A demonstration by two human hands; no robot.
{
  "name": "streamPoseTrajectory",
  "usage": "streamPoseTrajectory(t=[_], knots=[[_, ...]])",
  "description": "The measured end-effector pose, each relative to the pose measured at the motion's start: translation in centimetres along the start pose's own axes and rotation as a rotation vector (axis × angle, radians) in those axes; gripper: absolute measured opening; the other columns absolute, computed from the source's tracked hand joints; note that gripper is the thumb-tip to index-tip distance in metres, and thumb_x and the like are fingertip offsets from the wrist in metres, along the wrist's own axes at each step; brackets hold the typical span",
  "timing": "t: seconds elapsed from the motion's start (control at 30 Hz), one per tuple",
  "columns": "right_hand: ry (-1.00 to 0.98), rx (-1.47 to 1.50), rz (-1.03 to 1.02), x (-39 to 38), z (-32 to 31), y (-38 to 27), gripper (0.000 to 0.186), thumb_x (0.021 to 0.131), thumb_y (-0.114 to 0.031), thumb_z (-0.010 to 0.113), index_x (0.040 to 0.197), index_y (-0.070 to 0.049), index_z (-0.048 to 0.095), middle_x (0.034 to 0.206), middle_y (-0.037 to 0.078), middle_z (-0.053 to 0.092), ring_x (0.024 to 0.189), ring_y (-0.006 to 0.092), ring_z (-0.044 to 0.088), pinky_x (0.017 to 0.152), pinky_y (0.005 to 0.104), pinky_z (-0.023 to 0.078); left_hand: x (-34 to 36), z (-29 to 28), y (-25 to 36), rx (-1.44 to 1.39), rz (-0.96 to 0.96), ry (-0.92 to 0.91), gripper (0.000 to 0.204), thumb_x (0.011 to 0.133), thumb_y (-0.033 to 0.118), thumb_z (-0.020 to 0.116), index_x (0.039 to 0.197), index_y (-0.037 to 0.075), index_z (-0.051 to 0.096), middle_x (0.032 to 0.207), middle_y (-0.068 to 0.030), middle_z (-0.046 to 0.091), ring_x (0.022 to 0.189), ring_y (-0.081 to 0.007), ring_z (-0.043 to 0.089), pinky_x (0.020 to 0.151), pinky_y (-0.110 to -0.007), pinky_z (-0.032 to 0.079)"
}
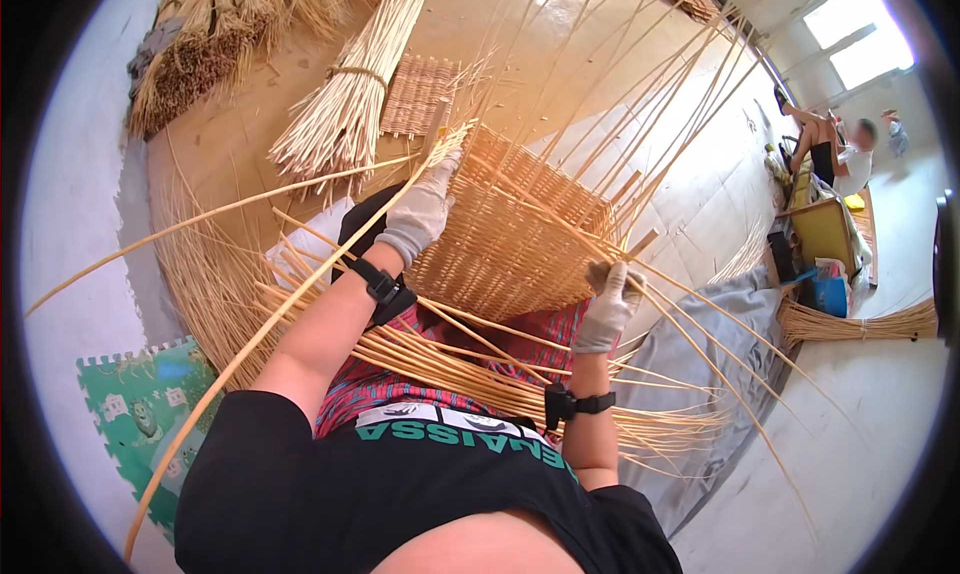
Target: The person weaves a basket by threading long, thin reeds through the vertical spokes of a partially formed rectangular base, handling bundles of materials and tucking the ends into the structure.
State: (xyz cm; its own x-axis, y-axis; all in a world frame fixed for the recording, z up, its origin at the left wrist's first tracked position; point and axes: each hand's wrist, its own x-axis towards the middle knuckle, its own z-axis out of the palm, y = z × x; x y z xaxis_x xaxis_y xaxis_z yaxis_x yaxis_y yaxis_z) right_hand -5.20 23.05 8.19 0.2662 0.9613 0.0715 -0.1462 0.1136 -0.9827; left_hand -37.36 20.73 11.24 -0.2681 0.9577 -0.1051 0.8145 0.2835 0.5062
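Note:
A woven wicker basket [500, 239] sits tilted in front of my lap, with long upright rods rising from its far and right sides. My left hand [425, 209], in a pale work glove, is closed at the basket's left corner around a thick wicker rod [300, 296] that runs down to the lower left. At the right corner my right hand [609, 312], also gloved, has its fingers closed around several thin rods that fan out to the lower right. Short wooden stakes [643, 244] stick up at the corners. Which strands each palm covers is partly hidden.
Loose rods [450, 364] lie across my lap. Beyond the basket are a tied bundle of peeled rods [345, 109] and a flat woven panel [418, 94]. Darker bundles [205, 49] lie far left; a foam mat [140, 414] is near left. A person [850, 159] sits far right.

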Motion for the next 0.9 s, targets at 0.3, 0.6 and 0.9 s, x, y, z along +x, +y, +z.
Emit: streamPoseTrajectory(t=[0.3, 0.6, 0.9], knots=[[-0.060, -0.003, 0.118, 1.3, -0.3, 2.4, 0.016, 0.101, -0.022, 0.067, 0.105, -0.009, 0.058, 0.093, 0.009, 0.071, 0.078, 0.0210, 0.073, 0.069, 0.0341, 0.062, 1.4, 2.5, -1.1, -0.361, 0.162, 0.252, 0.054, 0.103, 0.019, 0.056, 0.155, 0.017, 0.039, 0.137, -0.0148, 0.061, 0.115, -0.0288, 0.064, 0.099, -0.035, 0.052], [-0.200, 0.007, -0.207, 5.6, 5.8, 0.4, 0.031, 0.101, 0.003, 0.052, 0.131, -0.001, 0.058, 0.120, 0.014, 0.066, 0.108, 0.0251, 0.067, 0.093, 0.0351, 0.057, 5.6, 2.8, 2.6, -0.618, -0.072, -0.360, 0.039, 0.094, 0.036, 0.076, 0.107, 0.001, 0.065, 0.080, -0.0098, 0.070, 0.059, -0.0135, 0.068, 0.052, -0.030, 0.055], [-0.271, -0.041, -0.314, 8.0, 20.0, -2.8, 0.045, 0.106, -0.011, 0.052, 0.150, -0.015, 0.045, 0.115, 0.014, 0.063, 0.099, 0.0200, 0.064, 0.090, 0.0396, 0.056, 5.6, 3.7, 2.8, -0.693, -0.214, -0.304, 0.044, 0.100, 0.047, 0.064, 0.094, 0.003, 0.067, 0.062, -0.0049, 0.066, 0.050, -0.0124, 0.066, 0.046, -0.029, 0.052]])
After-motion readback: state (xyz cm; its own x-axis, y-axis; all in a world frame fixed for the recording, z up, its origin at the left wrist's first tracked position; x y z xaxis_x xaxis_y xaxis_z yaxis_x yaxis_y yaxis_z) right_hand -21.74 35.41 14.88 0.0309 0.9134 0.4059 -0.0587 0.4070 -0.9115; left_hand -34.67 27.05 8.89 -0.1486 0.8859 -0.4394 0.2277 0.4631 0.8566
